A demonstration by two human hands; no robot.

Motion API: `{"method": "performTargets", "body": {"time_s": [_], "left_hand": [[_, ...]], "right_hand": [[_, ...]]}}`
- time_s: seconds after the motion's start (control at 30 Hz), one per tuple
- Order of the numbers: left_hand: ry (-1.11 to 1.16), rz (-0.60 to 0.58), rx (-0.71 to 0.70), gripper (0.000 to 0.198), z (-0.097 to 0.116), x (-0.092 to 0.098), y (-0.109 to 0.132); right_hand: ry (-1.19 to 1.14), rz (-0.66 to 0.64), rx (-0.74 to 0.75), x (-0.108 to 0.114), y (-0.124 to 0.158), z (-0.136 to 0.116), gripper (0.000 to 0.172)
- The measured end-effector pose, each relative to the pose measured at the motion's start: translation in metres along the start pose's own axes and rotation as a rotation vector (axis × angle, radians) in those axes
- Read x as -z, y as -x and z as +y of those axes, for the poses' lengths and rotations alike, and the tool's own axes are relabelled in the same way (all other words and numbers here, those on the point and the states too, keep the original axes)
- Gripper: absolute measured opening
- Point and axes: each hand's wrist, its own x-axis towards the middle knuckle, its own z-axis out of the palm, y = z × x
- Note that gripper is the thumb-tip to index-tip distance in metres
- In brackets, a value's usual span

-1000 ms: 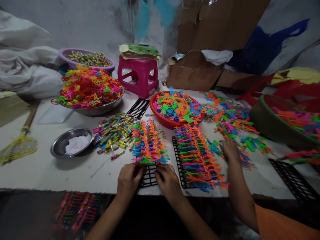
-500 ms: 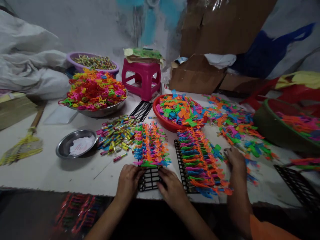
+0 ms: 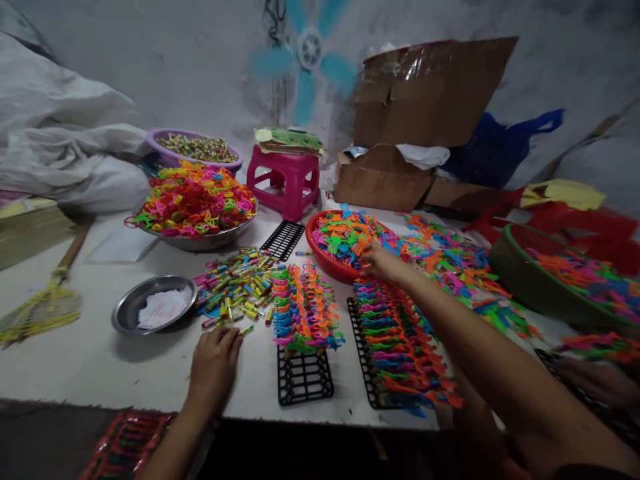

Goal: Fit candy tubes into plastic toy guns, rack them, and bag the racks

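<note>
Plastic pieces [image 3: 345, 235] beyond the black rack [image 3: 305, 380] meet the right hand [image 3: 383, 264]; left of the rack, left hand [image 3: 215, 357] touches tube [image 3: 247, 330]. Grasps I cannot tell; seemingly picking, it needs careful pinch.

Basin [image 3: 324, 264] is bright red, the plastic pieces [image 3: 345, 239] in it a total mix of orange, green, blue and pink. Tubes [image 3: 228, 307] run yellow, pink and blue, rack [image 3: 305, 380] is plain black, stool [image 3: 294, 170] hot pink.
</note>
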Motion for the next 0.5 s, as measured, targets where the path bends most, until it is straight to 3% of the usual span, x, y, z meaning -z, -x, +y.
{"method": "performTargets", "body": {"time_s": [0.1,0.23,0.37,0.5], "left_hand": [[0.100,0.025,0.024,0.027,-0.004,0.002,0.005],[0.361,0.036,0.186,0.023,0.000,0.013,0.004],[0.698,0.085,0.506,0.027,0.011,0.026,-0.003],[1.148,-0.025,0.899,0.042,0.014,0.036,-0.012]], "right_hand": [[-0.114,0.056,-0.005,0.001,-0.006,0.011,0.018],[-0.351,0.147,-0.092,0.030,-0.007,0.019,0.012],[-0.622,0.259,-0.174,0.039,-0.007,0.014,0.015],[-0.839,0.379,-0.188,0.042,-0.014,-0.009,0.014]]}}
